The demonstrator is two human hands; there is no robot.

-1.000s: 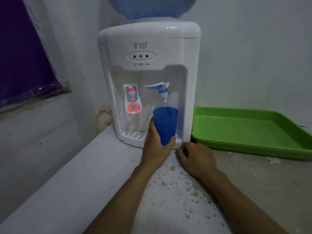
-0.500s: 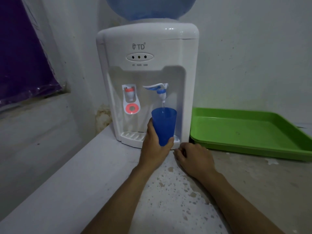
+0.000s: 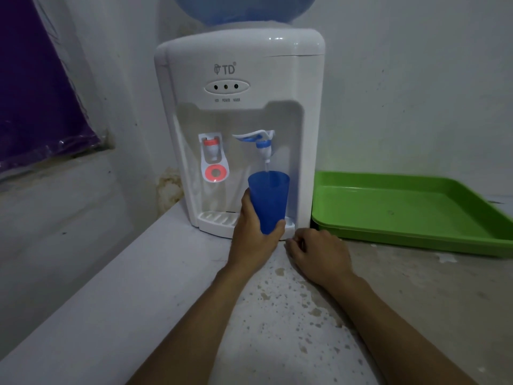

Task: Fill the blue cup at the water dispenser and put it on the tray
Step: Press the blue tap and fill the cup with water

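Blue cup sits in our left hand, fingers wrapped round its lower half, thumb on the near right side, held upright under the blue tap of the water dispenser. A thin stream of water runs from the spout into the cup mouth, just above our knuckles. We judge this the filling step; water level inside we cannot tell. Right hand rests on the desk just right of the left one, fingers curled loosely, holding nothing. Blue lever looks flipped up with no hand on it, so the next move likely calls for closing that tap, then carrying the cup level to the right, over the rim of the green tray, which lies beyond the right hand, beside the dispenser. A full cup would spill if tilted. Red tap sits up-left of the left hand, untouched. Desk surface is pale, stained and speckled near our wrists. Dim room, white wall, a purple sheet far left.
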